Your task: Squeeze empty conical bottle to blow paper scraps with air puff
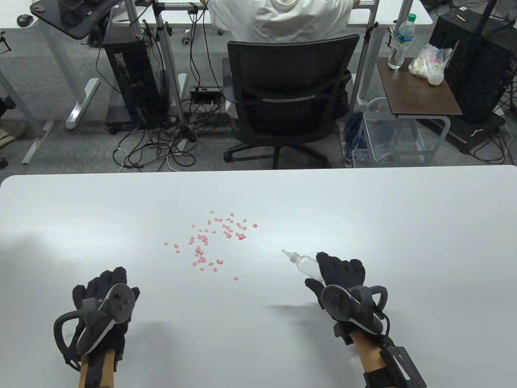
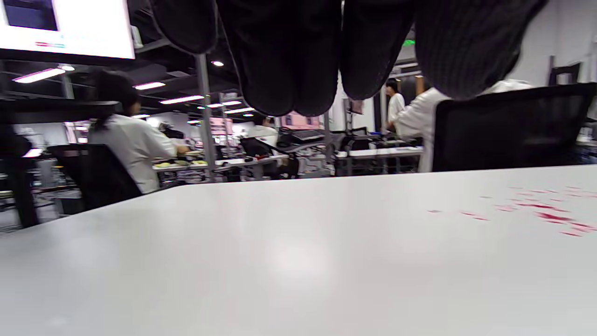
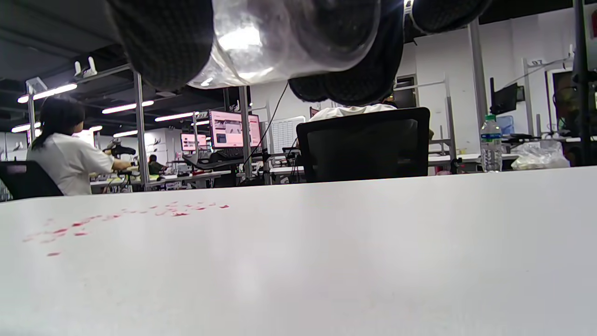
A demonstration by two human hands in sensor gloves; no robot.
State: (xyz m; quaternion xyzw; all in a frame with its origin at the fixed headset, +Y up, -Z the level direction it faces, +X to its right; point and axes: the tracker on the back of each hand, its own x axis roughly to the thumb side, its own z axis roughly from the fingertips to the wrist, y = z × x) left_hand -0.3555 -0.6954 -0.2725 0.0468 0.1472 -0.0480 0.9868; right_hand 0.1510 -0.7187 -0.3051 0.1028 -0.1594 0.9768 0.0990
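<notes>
Table view: bottle gripped in right hand, nozzle aimed left at paper scraps for puffing. Left hand resting on table, holding nothing, finger spread unclear.

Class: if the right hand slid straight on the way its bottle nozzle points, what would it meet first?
Probably the pink paper scraps: the bottle in the right hand aims up-left at them over bare table.

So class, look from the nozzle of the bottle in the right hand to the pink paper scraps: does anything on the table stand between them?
Nothing visible does. The right hand holds the conical bottle, nozzle aimed up-left at the paper scraps, with only bare table between. The left hand sits off to the side.
</notes>
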